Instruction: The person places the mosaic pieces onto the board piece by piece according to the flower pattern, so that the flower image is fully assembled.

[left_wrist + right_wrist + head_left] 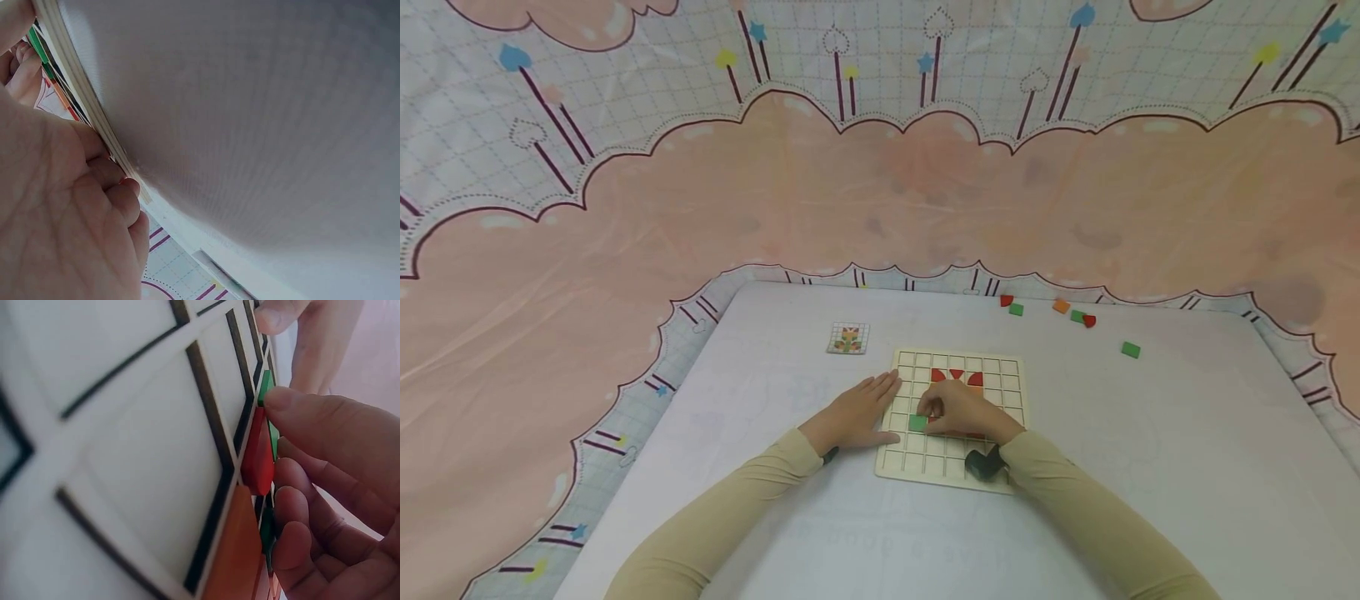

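A light wooden board (925,463) with a square grid lies on the table. At its left edge rests my left hand (852,414), fingers extended, thumb on the board; in the left wrist view its fingertips touch the board's side. My right hand (964,408) reaches over the grid with curled fingers, pinching a green square tile (917,423) that sits in the lower left part. In the right wrist view its thumb touches this green tile (265,386), beside a red piece (257,453) and an orange tile (232,550). Red curved pieces (975,379) fill cells higher up; my right hand hides others.
A small pattern card (848,338) lies beyond the board's left corner. Along the far table edge are loose pieces: a red one (1007,300), an orange tile (1061,306) and several green and red ones. One green tile (1131,350) lies farther right.
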### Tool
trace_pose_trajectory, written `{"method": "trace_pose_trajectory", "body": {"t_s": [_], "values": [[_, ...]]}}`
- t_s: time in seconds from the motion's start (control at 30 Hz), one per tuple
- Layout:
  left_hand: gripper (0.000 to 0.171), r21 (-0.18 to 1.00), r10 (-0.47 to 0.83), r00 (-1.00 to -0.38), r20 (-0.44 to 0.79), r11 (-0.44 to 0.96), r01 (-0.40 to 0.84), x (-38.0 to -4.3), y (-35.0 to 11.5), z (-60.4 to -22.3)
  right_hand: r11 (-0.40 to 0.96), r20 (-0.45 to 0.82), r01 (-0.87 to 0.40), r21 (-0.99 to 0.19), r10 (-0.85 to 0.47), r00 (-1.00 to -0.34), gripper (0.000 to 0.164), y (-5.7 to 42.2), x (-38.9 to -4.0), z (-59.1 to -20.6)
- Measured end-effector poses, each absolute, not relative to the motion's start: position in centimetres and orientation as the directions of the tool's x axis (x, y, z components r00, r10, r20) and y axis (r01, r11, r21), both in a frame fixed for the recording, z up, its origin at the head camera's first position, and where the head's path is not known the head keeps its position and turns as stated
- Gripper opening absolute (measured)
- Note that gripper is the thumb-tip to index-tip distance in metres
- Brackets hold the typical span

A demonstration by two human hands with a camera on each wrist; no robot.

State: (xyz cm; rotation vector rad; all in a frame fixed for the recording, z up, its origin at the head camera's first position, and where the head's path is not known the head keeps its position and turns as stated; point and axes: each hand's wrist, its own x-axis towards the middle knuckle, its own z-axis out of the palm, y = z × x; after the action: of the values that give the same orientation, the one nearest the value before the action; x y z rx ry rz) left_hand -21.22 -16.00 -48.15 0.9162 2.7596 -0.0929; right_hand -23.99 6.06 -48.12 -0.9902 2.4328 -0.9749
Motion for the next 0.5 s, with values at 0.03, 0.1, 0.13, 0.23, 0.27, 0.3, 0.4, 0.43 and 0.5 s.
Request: {"method": "trace_pose_trajectory", "body": {"t_s": [0.03,0.1,0.13,0.23,0.27,0.3,0.4,0.43,0.5], "values": [[0.089,0.016,0.582,-0.778,-0.238,0.803,0.596,-21.2,-16.0,-48.1,0.525,-0.052,-0.481,-0.702,-0.712,-0.701,0.012,6.1,-24.0,-48.2],[0.089,0.017,0.581,-0.778,-0.238,0.804,0.595,-21.2,-16.0,-48.1,0.530,-0.054,-0.478,-0.700,-0.707,-0.705,0.013,6.2,-24.1,-48.3],[0.089,0.017,0.581,-0.778,-0.239,0.804,0.595,-21.2,-16.0,-48.1,0.533,-0.057,-0.474,-0.701,-0.704,-0.707,0.013,6.3,-24.1,-48.3],[0.089,0.014,0.580,-0.777,-0.244,0.803,0.595,-21.2,-15.9,-48.1,0.532,-0.072,-0.444,-0.721,-0.695,-0.716,0.015,6.7,-24.2,-48.2],[0.089,0.009,0.579,-0.777,-0.246,0.803,0.596,-21.2,-15.9,-48.1,0.526,-0.075,-0.433,-0.732,-0.694,-0.716,0.016,6.9,-24.3,-48.1],[0.089,0.006,0.579,-0.777,-0.248,0.803,0.596,-21.2,-15.9,-48.1,0.517,-0.079,-0.421,-0.745,-0.695,-0.715,0.016,7.2,-24.3,-47.9],[0.090,-0.001,0.579,-0.776,-0.249,0.801,0.598,-21.2,-15.9,-48.1,0.494,-0.079,-0.397,-0.774,-0.697,-0.713,0.020,8.3,-24.6,-47.3],[0.090,0.001,0.579,-0.776,-0.248,0.802,0.598,-21.2,-15.9,-48.1,0.486,-0.073,-0.400,-0.777,-0.700,-0.710,0.021,8.7,-24.8,-47.0],[0.090,0.003,0.580,-0.777,-0.246,0.802,0.598,-21.3,-15.9,-48.1,0.470,-0.052,-0.414,-0.780,-0.707,-0.705,0.022,9.7,-25.1,-46.5]]}}
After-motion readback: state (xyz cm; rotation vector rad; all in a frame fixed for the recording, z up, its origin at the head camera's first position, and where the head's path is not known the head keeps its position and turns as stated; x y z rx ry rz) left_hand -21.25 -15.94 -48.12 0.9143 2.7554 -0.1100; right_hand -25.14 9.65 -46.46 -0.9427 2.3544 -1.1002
